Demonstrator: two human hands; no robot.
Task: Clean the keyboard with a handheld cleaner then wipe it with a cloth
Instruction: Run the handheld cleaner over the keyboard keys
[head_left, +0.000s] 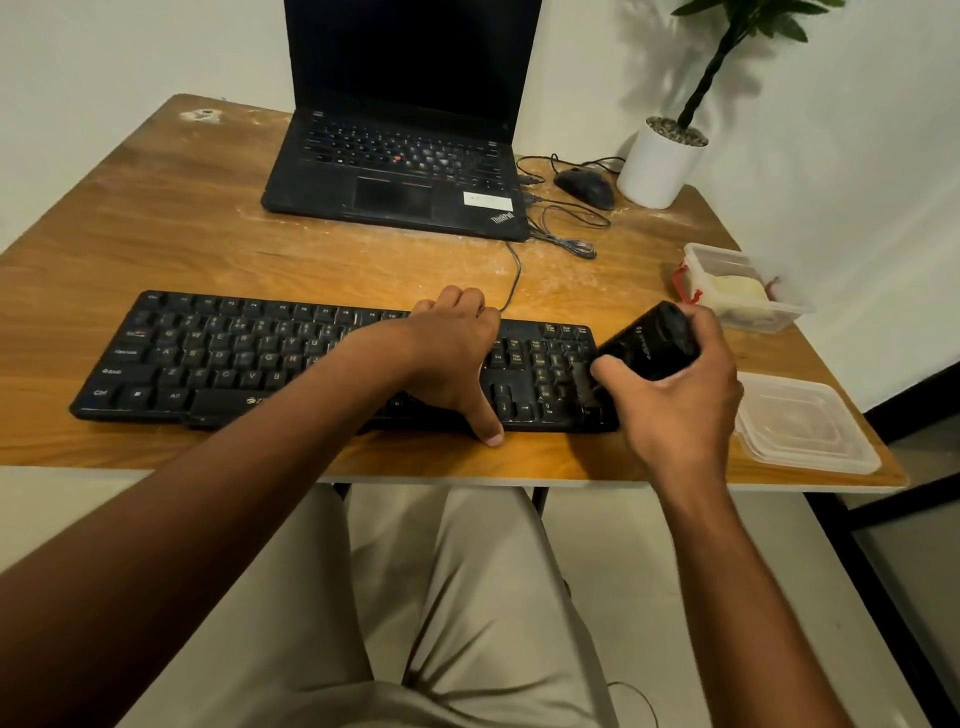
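A black keyboard (218, 358) lies across the near part of the wooden table (171, 218). My left hand (452, 353) grips the keyboard over its right-middle section, fingers curled over the far edge and thumb down at the near edge. My right hand (675, 405) holds a black handheld cleaner (649, 343), whose nozzle touches the number pad at the keyboard's right end. A pale cloth (735, 291) sits inside a clear plastic container (748, 304) at the right of the table.
An open black laptop (400, 176) stands at the back, with a wired mouse (584, 188) and loose cables beside it. A white plant pot (660, 166) is at the back right. A clear lid (805, 423) lies near the right front edge.
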